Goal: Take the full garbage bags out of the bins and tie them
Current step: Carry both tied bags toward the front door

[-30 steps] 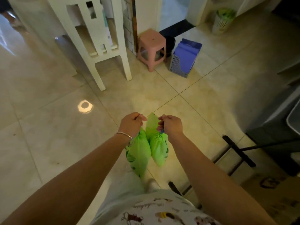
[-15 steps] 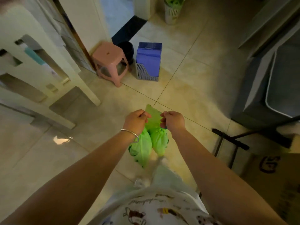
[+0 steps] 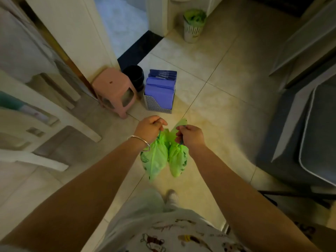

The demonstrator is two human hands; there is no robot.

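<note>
Two full green garbage bags hang side by side in front of me above the tiled floor. My left hand [image 3: 150, 128], with a silver bangle on the wrist, is closed on the top of the left green bag [image 3: 155, 159]. My right hand [image 3: 190, 136] grips the top of the right green bag [image 3: 178, 160]; a flat flap of green plastic sticks up between the two hands. Far ahead stands a white slatted bin [image 3: 193, 30] lined with a green bag [image 3: 195, 15].
A pink plastic stool [image 3: 114, 91], a black bucket [image 3: 134, 75] and a grey mesh holder with blue folders [image 3: 161, 93] stand ahead on the left by a doorway. White furniture [image 3: 45, 113] is at left. A dark chair or frame [image 3: 309, 142] fills the right.
The view has swung right and moved forward; the stool and folder holder are nearer, and the white bin has come into view. Both hands still hold the bags at the same height.
</note>
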